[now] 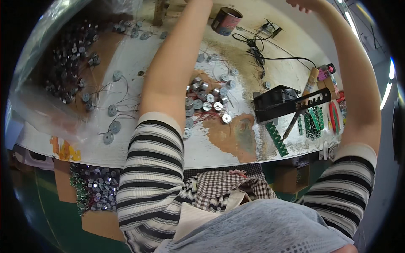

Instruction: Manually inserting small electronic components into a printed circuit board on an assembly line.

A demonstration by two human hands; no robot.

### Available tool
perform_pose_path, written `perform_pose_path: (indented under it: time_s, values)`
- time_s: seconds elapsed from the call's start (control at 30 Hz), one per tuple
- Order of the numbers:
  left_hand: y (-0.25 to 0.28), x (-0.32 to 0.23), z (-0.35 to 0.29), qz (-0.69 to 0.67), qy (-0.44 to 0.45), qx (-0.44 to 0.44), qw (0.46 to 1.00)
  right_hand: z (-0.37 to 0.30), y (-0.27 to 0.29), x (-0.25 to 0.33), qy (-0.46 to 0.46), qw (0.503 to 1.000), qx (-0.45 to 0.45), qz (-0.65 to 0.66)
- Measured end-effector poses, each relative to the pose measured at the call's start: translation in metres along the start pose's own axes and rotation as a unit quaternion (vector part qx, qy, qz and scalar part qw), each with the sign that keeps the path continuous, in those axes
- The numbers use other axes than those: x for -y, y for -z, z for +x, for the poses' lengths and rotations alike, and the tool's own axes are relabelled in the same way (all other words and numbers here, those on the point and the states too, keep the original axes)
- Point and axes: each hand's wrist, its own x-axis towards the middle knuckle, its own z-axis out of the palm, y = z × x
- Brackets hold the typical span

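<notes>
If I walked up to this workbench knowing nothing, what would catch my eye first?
Probably the two bare forearms in striped sleeves stretching up over the table, both hands past the picture's top edge. Next, the cluster of small round metal parts with thin red wires at the table's middle, with more spread to the left. On the right lie a black fan and green circuit strips.

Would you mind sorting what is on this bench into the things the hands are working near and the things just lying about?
Near the hands:
- right hand, raised at the top edge, fingers cut off
- left hand, out of view past the top edge
- red tin
- black cable

Lying about:
- round metal parts with wires
- green circuit boards
- black holder
- clear bag of parts
</notes>
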Motion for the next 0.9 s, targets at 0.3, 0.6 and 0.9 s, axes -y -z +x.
perform_pose_path:
  time_s: [0.3, 0.6, 0.9]
  values:
    - [0.025, -0.018, -0.014, 0.052, -0.124, -0.206, 0.969, 0.124, -0.092, 0.108, -0.048, 0.950, -0.095, 0.294]
    - [0.047, -0.013, -0.038, 0.134, -0.072, -0.141, 0.978, 0.144, -0.177, 0.160, -0.059, 0.970, -0.049, 0.230]
    - [0.048, -0.042, -0.050, 0.105, -0.075, -0.184, 0.974, 0.152, -0.161, 0.155, -0.025, 0.990, -0.001, 0.137]
